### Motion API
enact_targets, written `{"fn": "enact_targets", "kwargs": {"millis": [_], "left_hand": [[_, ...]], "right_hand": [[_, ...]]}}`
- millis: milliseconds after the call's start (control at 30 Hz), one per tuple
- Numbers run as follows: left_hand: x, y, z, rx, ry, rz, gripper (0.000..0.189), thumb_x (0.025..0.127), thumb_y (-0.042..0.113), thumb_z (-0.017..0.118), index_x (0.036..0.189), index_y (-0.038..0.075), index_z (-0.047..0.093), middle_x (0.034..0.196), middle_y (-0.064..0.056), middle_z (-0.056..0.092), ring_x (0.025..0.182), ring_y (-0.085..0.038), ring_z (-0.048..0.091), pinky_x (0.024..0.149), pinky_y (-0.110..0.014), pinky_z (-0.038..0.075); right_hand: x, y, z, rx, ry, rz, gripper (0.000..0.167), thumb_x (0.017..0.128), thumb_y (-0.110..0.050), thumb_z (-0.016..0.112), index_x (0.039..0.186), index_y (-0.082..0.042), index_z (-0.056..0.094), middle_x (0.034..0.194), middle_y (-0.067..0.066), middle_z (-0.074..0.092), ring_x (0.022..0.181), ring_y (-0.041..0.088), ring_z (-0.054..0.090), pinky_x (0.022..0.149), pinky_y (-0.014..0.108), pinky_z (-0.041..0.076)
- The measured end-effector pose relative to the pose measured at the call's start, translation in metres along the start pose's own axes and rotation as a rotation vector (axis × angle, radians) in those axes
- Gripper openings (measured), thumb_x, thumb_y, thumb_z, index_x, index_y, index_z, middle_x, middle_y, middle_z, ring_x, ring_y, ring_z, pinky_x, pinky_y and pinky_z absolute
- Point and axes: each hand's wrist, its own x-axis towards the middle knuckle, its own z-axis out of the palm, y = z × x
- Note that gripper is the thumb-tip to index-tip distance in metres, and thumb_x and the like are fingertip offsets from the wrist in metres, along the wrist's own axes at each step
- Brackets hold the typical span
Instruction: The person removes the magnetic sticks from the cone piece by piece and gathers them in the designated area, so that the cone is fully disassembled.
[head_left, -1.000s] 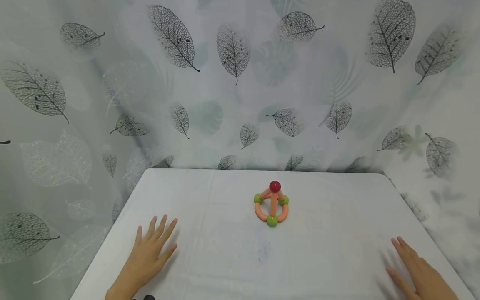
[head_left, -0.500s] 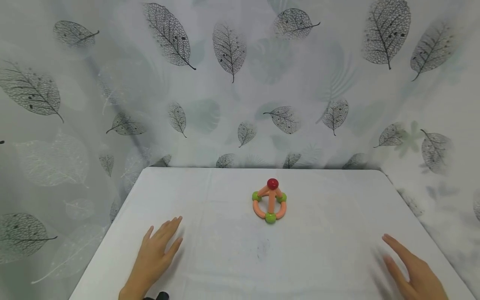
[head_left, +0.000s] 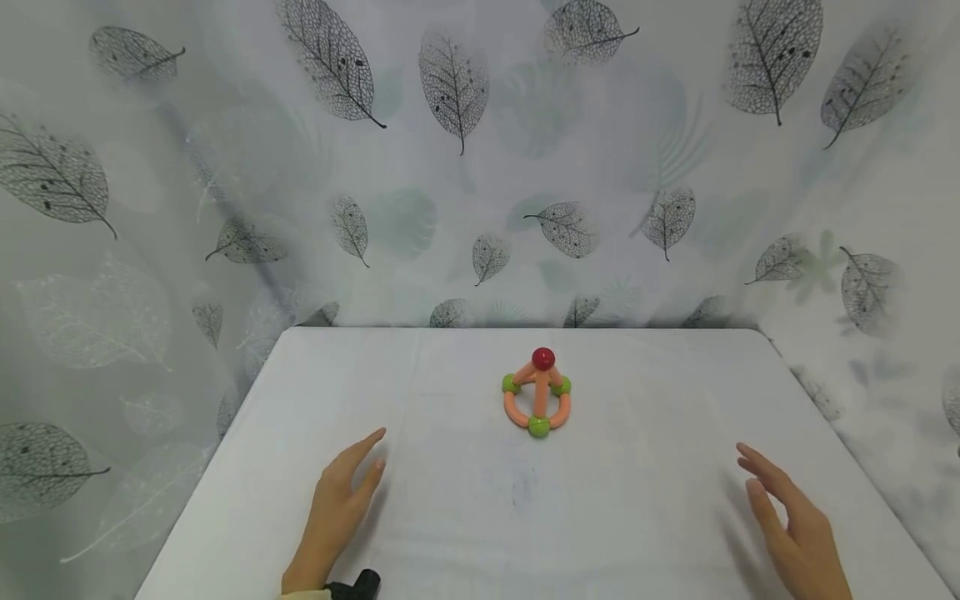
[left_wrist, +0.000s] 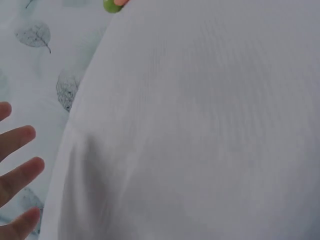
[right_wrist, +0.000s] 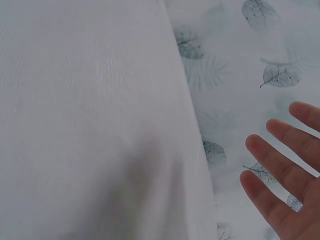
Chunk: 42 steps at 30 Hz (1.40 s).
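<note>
A toy frame [head_left: 540,402] of orange rods, green balls and a red ball on top stands on the white table in the head view. Only a bit of it, a green ball [left_wrist: 113,5], shows at the top of the left wrist view. My left hand [head_left: 337,504] is to its lower left, thumb apart from the fingers, holding nothing. To the lower right, my right hand [head_left: 798,521] also holds nothing, its fingers loosely extended. Both hands are apart from the toy and cast shadows on the cloth.
A white cloth covers the table [head_left: 615,500]. Behind and at the sides hangs a leaf-patterned curtain [head_left: 480,167]. A black strap device [head_left: 358,585] sits on my left wrist.
Both hands have moved inward toward the middle of the table, turning more sideways. The left fingers, spread before, are now closer together. The toy has stayed in its place.
</note>
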Motion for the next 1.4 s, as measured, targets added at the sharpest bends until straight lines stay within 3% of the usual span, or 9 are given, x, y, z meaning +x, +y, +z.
{"fn": "enact_targets", "kwargs": {"millis": [133,233,367,600,800,967,1167,1300,1400], "left_hand": [[0.001,0.006,0.01,-0.154,-0.018,-0.092,0.042,0.106,0.021,0.062,0.148,0.024,0.059,0.15,0.004,0.062,0.145,-0.022,0.053,0.115,-0.017,0.038],[0.002,0.009,0.019,-0.239,0.006,-0.085,0.04,0.107,0.018,0.06,0.147,0.022,0.059,0.147,0.002,0.065,0.141,-0.021,0.057,0.109,-0.004,0.032],[0.003,0.012,0.03,-0.341,0.046,-0.033,0.039,0.107,0.011,0.057,0.145,0.012,0.06,0.142,-0.006,0.068,0.133,-0.02,0.063,0.105,-0.006,0.039],[0.006,0.019,0.044,-0.461,0.057,-0.056,0.041,0.107,0.009,0.055,0.147,0.01,0.058,0.143,-0.005,0.067,0.134,-0.015,0.063,0.107,-0.021,0.046],[0.011,0.024,0.056,-0.51,0.065,-0.052,0.041,0.106,0.008,0.054,0.147,0.012,0.058,0.144,-0.005,0.067,0.135,-0.022,0.062,0.107,-0.025,0.047],[0.015,0.032,0.063,-0.547,0.021,-0.045,0.042,0.106,0.009,0.053,0.148,0.009,0.057,0.146,-0.004,0.065,0.138,-0.026,0.06,0.107,-0.028,0.045],[0.024,0.043,0.076,-0.573,-0.012,-0.024,0.044,0.105,0.009,0.053,0.149,0.008,0.056,0.147,-0.006,0.064,0.139,-0.03,0.058,0.108,-0.035,0.046],[0.029,0.051,0.086,-0.596,-0.042,-0.017,0.045,0.105,0.009,0.053,0.149,0.008,0.055,0.148,-0.005,0.063,0.14,-0.029,0.057,0.108,-0.036,0.047],[0.033,0.055,0.096,-0.611,-0.056,-0.001,0.044,0.105,0.009,0.055,0.149,0.008,0.055,0.148,-0.006,0.063,0.141,-0.031,0.057,0.107,-0.034,0.048]], "right_hand": [[0.0,-0.005,0.009,0.044,-0.024,0.038,0.047,0.107,-0.008,0.054,0.153,-0.019,0.054,0.13,-0.045,0.054,0.123,-0.029,0.043,0.094,-0.005,0.029],[0.0,-0.011,0.016,0.08,-0.039,0.068,0.046,0.109,-0.009,0.052,0.154,-0.019,0.052,0.131,-0.039,0.057,0.123,-0.025,0.048,0.095,-0.004,0.032],[0.003,-0.019,0.029,0.148,-0.054,0.122,0.045,0.111,-0.011,0.048,0.155,-0.019,0.05,0.14,-0.029,0.059,0.123,-0.019,0.054,0.097,-0.001,0.038],[0.009,-0.029,0.055,0.311,-0.075,0.151,0.044,0.111,-0.007,0.043,0.155,-0.011,0.048,0.152,-0.005,0.057,0.13,-0.003,0.059,0.1,0.007,0.046],[0.013,-0.036,0.072,0.381,-0.095,0.156,0.044,0.112,-0.008,0.042,0.155,-0.012,0.048,0.152,0.003,0.057,0.13,0.0,0.061,0.099,0.01,0.048],[0.012,-0.041,0.084,0.451,-0.105,0.147,0.043,0.111,-0.004,0.043,0.154,-0.008,0.048,0.151,0.005,0.058,0.129,0.001,0.062,0.099,0.012,0.05],[0.015,-0.05,0.103,0.435,-0.08,0.108,0.045,0.106,-0.001,0.055,0.151,-0.005,0.051,0.147,0.011,0.061,0.125,-0.005,0.062,0.098,0.006,0.046],[0.017,-0.057,0.119,0.39,-0.095,0.148,0.046,0.105,-0.007,0.061,0.15,-0.008,0.052,0.147,0.015,0.061,0.124,-0.01,0.059,0.098,0.002,0.044],[0.019,-0.064,0.129,0.381,-0.12,0.199,0.046,0.105,-0.012,0.063,0.149,-0.009,0.052,0.148,0.012,0.061,0.126,-0.006,0.059,0.097,0.001,0.043]]}}
